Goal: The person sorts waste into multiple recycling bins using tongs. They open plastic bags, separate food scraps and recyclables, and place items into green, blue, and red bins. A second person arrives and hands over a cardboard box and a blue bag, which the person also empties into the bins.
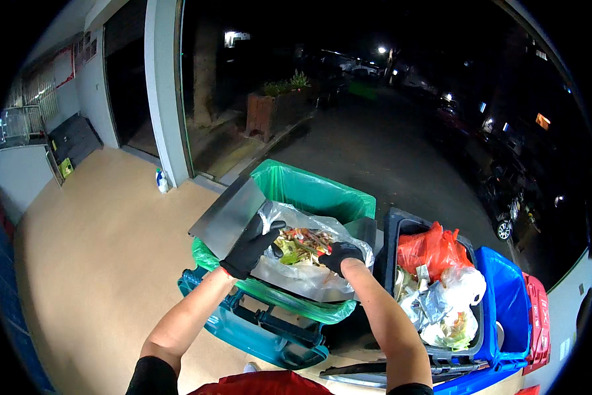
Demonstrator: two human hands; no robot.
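Note:
My left hand (248,249), in a black glove, is at the left edge of a clear plastic bag (279,271), with its fingers stretched apart. The bag is spread open over food scraps (302,245), mostly vegetable bits and leaves. At the right side of the scraps my right hand (342,254), also black-gloved, is closed round the end of a thin dark stick-like tool (312,243) that reaches into them. Bag and scraps rest on a grey metal tray (225,216) across a bin with a green liner (312,191).
To the right stand a black bin (391,243) with a red bag (431,250) and white bags, a blue bin (507,296) and a red bin (537,316). A teal lid (263,342) hangs nearest me. A bottle (161,180) stands by the pillar (163,99).

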